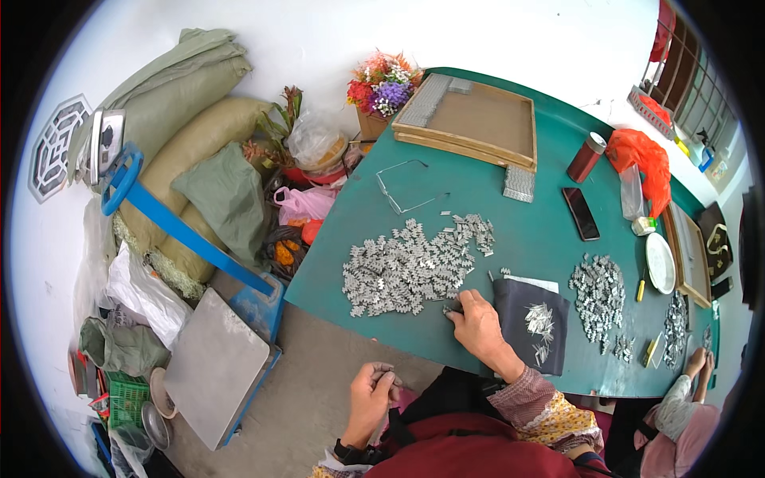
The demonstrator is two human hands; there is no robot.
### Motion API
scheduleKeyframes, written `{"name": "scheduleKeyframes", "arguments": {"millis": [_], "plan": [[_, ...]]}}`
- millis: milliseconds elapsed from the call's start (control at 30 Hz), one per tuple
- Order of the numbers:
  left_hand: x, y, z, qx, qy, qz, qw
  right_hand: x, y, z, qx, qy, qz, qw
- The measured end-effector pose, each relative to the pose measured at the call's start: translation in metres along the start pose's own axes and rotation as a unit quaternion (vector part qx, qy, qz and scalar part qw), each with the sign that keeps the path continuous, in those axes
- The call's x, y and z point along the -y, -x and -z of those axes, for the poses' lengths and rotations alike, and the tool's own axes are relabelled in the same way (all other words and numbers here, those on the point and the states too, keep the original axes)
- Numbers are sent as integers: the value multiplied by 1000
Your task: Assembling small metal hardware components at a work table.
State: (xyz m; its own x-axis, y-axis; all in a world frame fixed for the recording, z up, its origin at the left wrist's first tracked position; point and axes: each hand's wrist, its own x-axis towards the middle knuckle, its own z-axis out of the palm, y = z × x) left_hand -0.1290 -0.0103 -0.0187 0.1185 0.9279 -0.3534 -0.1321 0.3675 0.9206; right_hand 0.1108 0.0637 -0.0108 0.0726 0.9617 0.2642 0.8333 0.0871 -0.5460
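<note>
A broad pile of small grey metal pieces (406,267) with notched edges lies on the green table. My right hand (482,331) is at the pile's lower right edge, thumb and forefinger close together; whatever is between them is too small to make out. Beside that hand a dark cloth (514,307) is spread, bearing a small heap of thin silvery strips (539,320). My left hand (372,401) is held off the table's front edge, fingers curled in, and what it may hold is hidden.
Wooden trays (486,119) with rows of metal pieces stand at the back, near eyeglasses (398,191). Rightward are a phone (580,213), a red flask (586,157) and another pile of pieces (598,291). A co-worker's hands (701,362) are far right; a platform scale (211,366) stands left.
</note>
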Motion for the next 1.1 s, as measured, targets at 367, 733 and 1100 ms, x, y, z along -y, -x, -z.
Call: {"name": "scheduleKeyframes", "arguments": {"millis": [367, 733, 1100], "plan": [[-1, -12, -14, 65, 79, -1, 995, -4, 13, 28, -12, 45, 99, 994], [0, -11, -12, 57, 88, -4, 994, -1, 17, 21, 22, 75, 119, 990], [-12, -37, -53, 96, 132, -9, 987, 3, 21, 24, 37, -89, 50, 994]]}}
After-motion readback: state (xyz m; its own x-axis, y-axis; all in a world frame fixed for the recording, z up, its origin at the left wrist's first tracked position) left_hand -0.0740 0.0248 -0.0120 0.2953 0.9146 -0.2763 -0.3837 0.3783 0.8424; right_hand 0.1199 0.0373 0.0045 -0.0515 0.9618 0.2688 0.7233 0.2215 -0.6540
